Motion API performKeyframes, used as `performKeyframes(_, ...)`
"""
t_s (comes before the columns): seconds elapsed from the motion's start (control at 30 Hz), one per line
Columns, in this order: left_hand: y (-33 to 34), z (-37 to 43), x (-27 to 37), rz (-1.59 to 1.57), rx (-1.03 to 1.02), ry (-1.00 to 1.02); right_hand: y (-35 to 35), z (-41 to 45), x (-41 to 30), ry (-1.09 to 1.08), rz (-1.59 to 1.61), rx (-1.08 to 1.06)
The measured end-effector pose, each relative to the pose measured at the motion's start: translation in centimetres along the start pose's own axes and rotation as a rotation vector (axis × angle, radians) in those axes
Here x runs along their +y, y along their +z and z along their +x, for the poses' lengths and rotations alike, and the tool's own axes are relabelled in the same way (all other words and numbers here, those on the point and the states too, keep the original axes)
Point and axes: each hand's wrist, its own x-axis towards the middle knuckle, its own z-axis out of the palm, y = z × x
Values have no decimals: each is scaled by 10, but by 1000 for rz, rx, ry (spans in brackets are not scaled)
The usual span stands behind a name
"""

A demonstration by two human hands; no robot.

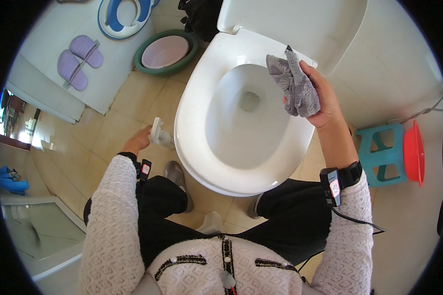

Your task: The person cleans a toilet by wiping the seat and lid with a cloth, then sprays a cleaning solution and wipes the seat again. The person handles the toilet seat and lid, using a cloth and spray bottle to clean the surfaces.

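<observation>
A bunched grey cloth (299, 86) is in my right hand (325, 99), held above the right side of the white toilet seat (192, 121). Low on the left of the toilet, my left hand (139, 139) is at a white spray bottle (162, 137), gripping it near its trigger head; part of its fingers is hidden. The toilet lid (291, 29) stands raised at the back. Inside the toilet bowl (243, 129), a little water shows at the drain.
Left of the toilet are a pink basin (165, 51) inside a green basin (140, 61), purple slippers (72, 70) and a blue-and-white child's toilet seat (107, 22). At right stand a teal plastic stool (385, 155) and a red basin (413, 153). Cables run along the right wall.
</observation>
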Motion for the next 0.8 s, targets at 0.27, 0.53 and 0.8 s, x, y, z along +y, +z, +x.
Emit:
performKeyframes(0.27,-210,-36,130,432,499,42,10,-7,-2,-63,-73,-101)
performKeyframes(0.53,-163,-172,405,-1399,-455,538,72,-20,7,-684,-558,-44)
performKeyframes(0.8,-122,-170,436,-1881,-441,411,71,-15,19,-1392,-1362,-62)
